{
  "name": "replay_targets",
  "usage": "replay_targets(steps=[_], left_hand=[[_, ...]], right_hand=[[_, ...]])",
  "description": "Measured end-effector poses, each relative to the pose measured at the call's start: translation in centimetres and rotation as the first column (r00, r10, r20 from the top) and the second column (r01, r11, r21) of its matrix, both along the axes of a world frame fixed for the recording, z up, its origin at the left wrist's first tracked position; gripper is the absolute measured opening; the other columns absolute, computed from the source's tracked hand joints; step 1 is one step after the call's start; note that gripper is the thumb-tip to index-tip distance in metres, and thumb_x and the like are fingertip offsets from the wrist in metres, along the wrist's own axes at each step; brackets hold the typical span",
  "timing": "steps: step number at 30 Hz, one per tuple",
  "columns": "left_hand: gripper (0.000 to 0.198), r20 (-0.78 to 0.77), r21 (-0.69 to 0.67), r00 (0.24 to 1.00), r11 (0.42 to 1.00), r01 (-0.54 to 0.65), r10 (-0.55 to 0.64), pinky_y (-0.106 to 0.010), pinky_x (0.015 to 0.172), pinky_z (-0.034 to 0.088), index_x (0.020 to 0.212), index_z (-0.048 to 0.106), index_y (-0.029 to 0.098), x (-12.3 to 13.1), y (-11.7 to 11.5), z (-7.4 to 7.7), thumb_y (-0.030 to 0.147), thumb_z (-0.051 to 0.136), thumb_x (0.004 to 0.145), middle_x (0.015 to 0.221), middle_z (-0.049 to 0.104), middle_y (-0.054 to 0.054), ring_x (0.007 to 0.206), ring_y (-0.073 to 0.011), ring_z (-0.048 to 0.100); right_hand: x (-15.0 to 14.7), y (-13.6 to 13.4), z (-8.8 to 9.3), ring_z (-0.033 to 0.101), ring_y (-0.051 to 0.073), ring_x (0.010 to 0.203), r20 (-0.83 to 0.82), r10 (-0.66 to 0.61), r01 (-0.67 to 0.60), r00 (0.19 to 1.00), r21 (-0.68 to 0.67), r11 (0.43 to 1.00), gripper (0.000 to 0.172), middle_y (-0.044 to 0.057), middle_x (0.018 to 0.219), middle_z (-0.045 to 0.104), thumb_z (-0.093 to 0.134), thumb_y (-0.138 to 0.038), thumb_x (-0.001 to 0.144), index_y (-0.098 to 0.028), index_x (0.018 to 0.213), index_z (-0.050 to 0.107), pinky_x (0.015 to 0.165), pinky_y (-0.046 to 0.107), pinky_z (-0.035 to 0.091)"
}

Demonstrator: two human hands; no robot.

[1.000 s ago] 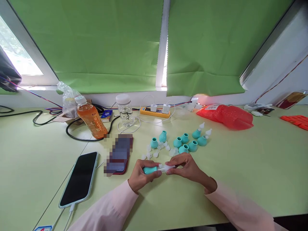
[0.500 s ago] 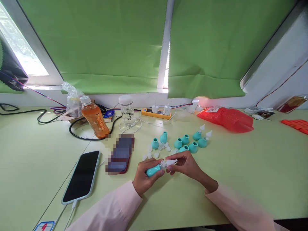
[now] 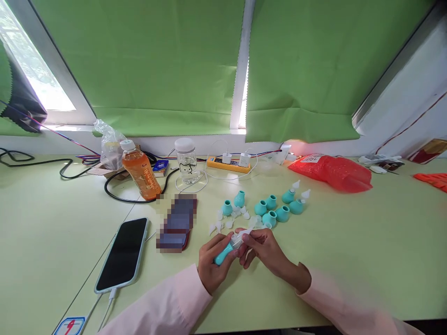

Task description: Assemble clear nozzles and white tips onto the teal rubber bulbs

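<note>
My left hand point(image 3: 213, 263) is closed round the teal rubber bulb of a nasal aspirator point(image 3: 223, 255). Its clear collar and white pointed tip slant up to the right. My right hand point(image 3: 263, 249) pinches the clear and white end between thumb and fingers, which partly cover it. Beyond my hands stand several teal bulbs point(image 3: 282, 214) with open necks. Two of the bulbs at the right point(image 3: 297, 206) carry white tips. Small translucent white parts point(image 3: 229, 224) lie scattered left of the bulbs.
Left of my hands lie a phone with a black screen point(image 3: 123, 255) on a cable and a blurred-out phone point(image 3: 177, 222). Farther back are an orange drink bottle point(image 3: 141, 172), a clear jar point(image 3: 186, 163), a yellow power strip point(image 3: 228, 164) and a red plastic bag point(image 3: 330, 173).
My right hand has moved slightly in and down, its fingers now covering more of the white tip. The aspirator is tilted more steeply. The whole view has shifted a little.
</note>
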State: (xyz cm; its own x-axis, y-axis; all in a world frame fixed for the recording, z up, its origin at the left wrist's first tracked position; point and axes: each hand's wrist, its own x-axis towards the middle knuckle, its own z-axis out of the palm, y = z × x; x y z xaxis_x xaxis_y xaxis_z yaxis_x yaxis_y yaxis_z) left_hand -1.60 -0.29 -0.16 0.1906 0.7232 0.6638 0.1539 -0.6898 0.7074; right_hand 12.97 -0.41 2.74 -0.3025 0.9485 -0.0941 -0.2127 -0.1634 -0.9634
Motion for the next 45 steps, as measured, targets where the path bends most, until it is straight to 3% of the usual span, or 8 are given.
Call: replay_targets(steps=[8,14,17,22,29,34,39,45], left_hand=[[0.046,-0.179,-0.007,0.980,0.996,0.083,-0.083,-0.037,0.081,0.041,0.122,0.035,0.017,-0.9,0.2,0.9,0.028,0.043,0.078,0.110,0.048,-0.013,0.099,-0.0232,0.047],[0.041,-0.384,0.078,0.900,0.978,-0.193,0.209,-0.041,0.090,0.031,0.118,0.035,0.020,-1.3,2.0,0.6,0.019,0.041,0.078,0.118,0.038,-0.011,0.110,-0.0232,0.034],[0.043,-0.512,0.121,0.807,0.955,-0.270,0.293,-0.043,0.090,0.031,0.119,0.033,0.018,-1.2,3.1,-0.3,0.017,0.040,0.077,0.121,0.035,-0.011,0.110,-0.0243,0.032],[0.040,-0.648,0.155,0.687,0.939,-0.306,0.331,-0.042,0.082,0.037,0.116,0.038,0.017,-1.3,3.9,-1.1,0.017,0.042,0.075,0.118,0.037,-0.012,0.106,-0.0258,0.033],[0.027,-0.785,0.150,0.530,0.928,-0.340,0.321,-0.036,0.067,0.038,0.099,0.053,0.023,-1.6,4.0,-0.9,0.021,0.048,0.073,0.095,0.052,-0.006,0.087,-0.0251,0.042],[0.022,-0.792,0.146,0.520,0.926,-0.349,0.321,-0.036,0.066,0.036,0.095,0.053,0.023,-1.5,4.1,-0.7,0.022,0.048,0.074,0.092,0.055,-0.005,0.087,-0.0250,0.042],[0.029,-0.795,0.122,0.526,0.930,-0.348,0.301,-0.034,0.067,0.035,0.095,0.053,0.021,-1.4,4.0,-0.8,0.008,0.043,0.070,0.091,0.054,-0.005,0.088,-0.0230,0.041],[0.035,-0.807,0.132,0.508,0.930,-0.344,0.302,-0.034,0.067,0.034,0.099,0.053,0.028,-1.3,3.7,-0.8,0.010,0.042,0.072,0.098,0.049,-0.005,0.089,-0.0232,0.039]], right_hand=[[1.0,0.7,2.5,0.053,0.011,0.044,0.211,-0.195,0.143,0.958,0.237,0.961,0.035,0.001,0.054,0.057,0.055,-0.044,0.069,-0.013,0.083,0.062,0.044,0.027,0.049],[5.3,6.2,6.8,0.052,0.013,0.050,0.318,-0.829,0.265,0.461,0.842,0.471,0.033,0.002,0.056,0.056,0.049,-0.044,0.073,-0.016,0.086,0.061,0.056,0.026,0.044],[7.1,10.0,6.2,0.050,0.012,0.050,0.474,-0.822,0.069,0.317,0.852,0.518,0.033,0.002,0.055,0.056,0.041,-0.042,0.078,-0.015,0.080,0.061,0.055,0.024,0.040],[7.9,13.5,3.0,0.053,0.014,0.057,0.758,-0.651,-0.010,0.034,0.652,0.758,0.031,0.004,0.062,0.061,0.041,-0.040,0.076,-0.016,0.068,0.060,0.052,0.023,0.034],[8.4,13.6,2.4,0.056,0.021,0.071,0.814,-0.579,0.044,-0.046,0.581,0.813,0.036,0.005,0.069,0.063,0.049,-0.042,0.070,-0.018,0.095,0.058,0.054,0.027,0.035],[8.2,11.1,3.9,0.055,0.022,0.075,0.645,-0.758,0.014,-0.102,0.763,0.647,0.054,0.006,0.086,0.062,0.050,-0.041,0.071,-0.017,0.118,0.040,0.058,0.029,0.038],[5.6,6.6,2.6,0.055,0.015,0.071,0.600,-0.762,-0.396,0.244,0.778,0.487,0.026,0.007,0.082,0.061,0.041,-0.029,0.080,-0.016,0.097,0.056,0.062,0.025,0.040],[1.6,4.6,-1.1,0.048,0.022,0.089,0.739,-0.648,-0.694,0.185,0.565,0.446,0.021,0.008,0.087,0.059,0.044,-0.018,0.078,-0.018,0.096,0.055,0.074,0.035,0.037]])
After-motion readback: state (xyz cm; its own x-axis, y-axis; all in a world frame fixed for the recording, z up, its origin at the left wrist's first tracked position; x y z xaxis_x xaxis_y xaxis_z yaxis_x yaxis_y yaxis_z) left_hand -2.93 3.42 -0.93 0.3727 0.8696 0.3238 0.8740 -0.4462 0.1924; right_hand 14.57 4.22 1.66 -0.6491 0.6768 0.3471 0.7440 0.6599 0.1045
